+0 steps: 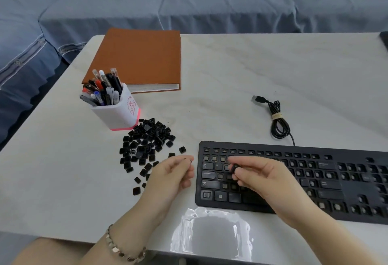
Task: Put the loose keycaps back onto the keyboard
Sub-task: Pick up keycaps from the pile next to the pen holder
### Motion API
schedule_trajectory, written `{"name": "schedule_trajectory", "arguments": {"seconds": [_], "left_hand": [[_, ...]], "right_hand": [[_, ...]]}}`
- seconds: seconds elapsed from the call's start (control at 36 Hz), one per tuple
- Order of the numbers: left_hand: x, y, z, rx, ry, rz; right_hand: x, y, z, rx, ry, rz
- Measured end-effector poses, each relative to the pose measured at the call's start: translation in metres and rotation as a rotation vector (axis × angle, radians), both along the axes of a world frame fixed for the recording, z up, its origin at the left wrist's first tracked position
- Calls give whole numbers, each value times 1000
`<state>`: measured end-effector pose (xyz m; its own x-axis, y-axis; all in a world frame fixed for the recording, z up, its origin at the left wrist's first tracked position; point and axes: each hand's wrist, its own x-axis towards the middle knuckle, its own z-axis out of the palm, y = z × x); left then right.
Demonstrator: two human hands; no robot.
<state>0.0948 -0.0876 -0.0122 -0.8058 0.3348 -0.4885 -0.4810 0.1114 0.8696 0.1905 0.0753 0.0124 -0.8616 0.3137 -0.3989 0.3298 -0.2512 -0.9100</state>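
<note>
A black keyboard [327, 182] lies at the right of the white table, most of its key sockets bare. A pile of loose black keycaps [147, 145] sits to its left. My right hand [258, 176] hovers over the keyboard's left part and pinches a black keycap [234, 168] between thumb and fingers. My left hand [174, 176] is between the pile and the keyboard, fingers curled, with a small dark thing at its fingertips; I cannot tell what it is.
A white pen holder [113, 107] full of pens stands behind the pile. A brown book [138, 58] lies further back. The keyboard's coiled USB cable [277, 117] rests behind the keyboard. A blue sofa [189, 2] lies beyond the table.
</note>
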Motion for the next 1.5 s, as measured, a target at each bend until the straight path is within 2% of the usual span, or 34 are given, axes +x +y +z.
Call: {"name": "schedule_trajectory", "arguments": {"seconds": [0.11, 0.22, 0.42, 0.69, 0.86, 0.94, 1.14, 1.33, 1.5], "left_hand": [[11, 6, 1, -19, 7, -66], [20, 14, -3, -65, 40, -125], [33, 29, -11, -140, 174, -210], [41, 48, -25, -203, 249, -284], [44, 49, -30, -272, 347, -322], [43, 49, -33, -284, 356, -322], [43, 50, -38, -292, 362, -323], [41, 49, -40, -283, 353, -327], [41, 50, -39, -281, 358, -333]], "right_hand": [[12, 11, -15, 279, -67, 15], [25, 23, -24, 401, -138, 53], [43, 44, -32, 276, -195, -38], [56, 74, -43, 439, -174, -87], [50, 100, -51, 671, -165, -143], [41, 115, -50, 791, -139, -112], [22, 121, -53, 908, -95, 85], [17, 121, -52, 935, -173, 169], [17, 121, -58, 942, -154, 177]]}}
